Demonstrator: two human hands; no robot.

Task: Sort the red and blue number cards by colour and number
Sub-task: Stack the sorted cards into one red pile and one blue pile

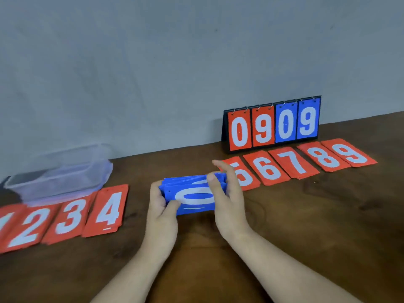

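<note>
**A:** Where are the blue ones, taking the scoreboard [272, 123] as the mark?

**B:** The stack of blue cards [192, 194] is in front of the scoreboard and off to its left, held up off the desk [306, 226] between both hands.

**A:** Which way does it lie?

**B:** Its long axis runs left to right, crosswise to the scoreboard's upright cards. The white 0 on the top card lies on its side. The punched end points left, away from the scoreboard.

**A:** And the hands?

**B:** The left hand [160, 206] clasps the left end, with the thumb over the top card. The right hand [228, 193] clamps the end nearer the scoreboard, thumb on the upper edge. Its forefinger is raised and blurred, and its other fingers are hidden behind the stack.

**A:** The red ones?

**B:** The red cards 5 to 9 [294, 162] lie flat in a row just in front of the scoreboard's foot, and the 5 is partly behind the right hand. The red cards 1 to 4 [70, 215] lie well to the scoreboard's left and nearer the person. In both rows the long axes run front to back, with the digits upright.

**A:** Anything else?

**B:** A clear tub [61, 171] sits far left of the scoreboard, behind the 1 to 4 row.
</note>
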